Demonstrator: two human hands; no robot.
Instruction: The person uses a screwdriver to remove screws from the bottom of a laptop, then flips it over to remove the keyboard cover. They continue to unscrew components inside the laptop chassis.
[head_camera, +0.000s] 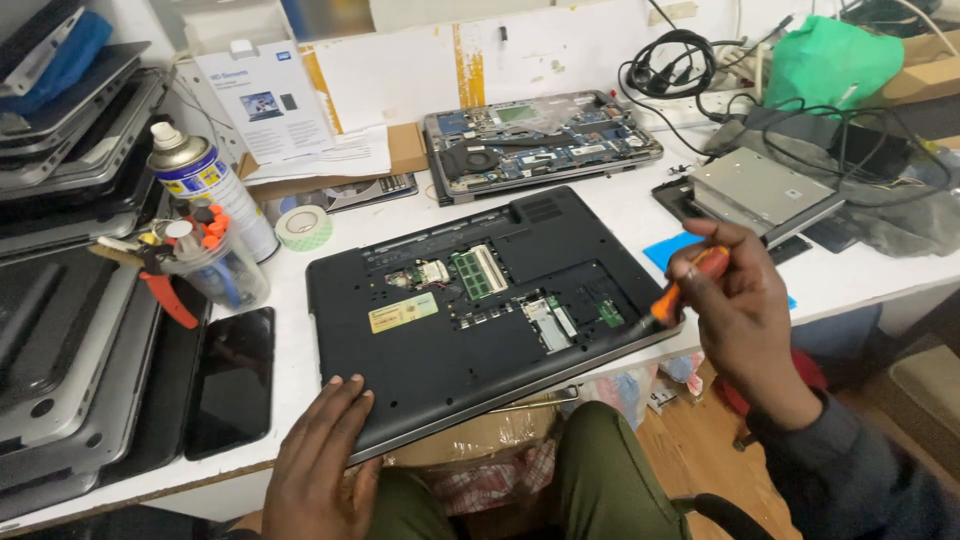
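The right hand (745, 315) is closed around an orange-handled screwdriver (685, 285), its dark tip angled down onto the right edge of the black laptop (470, 320), where a screw would sit. That laptop lies bottom-up on the white table (640, 215), its cover off so 1 green memory module (478, 272) shows. The left hand (320, 450) holds nothing; it lies flat with fingers spread on the laptop's near-left corner, seemingly to steady the case, which overhangs the table edge. Left of it lie a dark phone (232, 380), a jar of tools (215, 265) and a spray can (205, 180); behind is 1 more opened laptop (540, 145).
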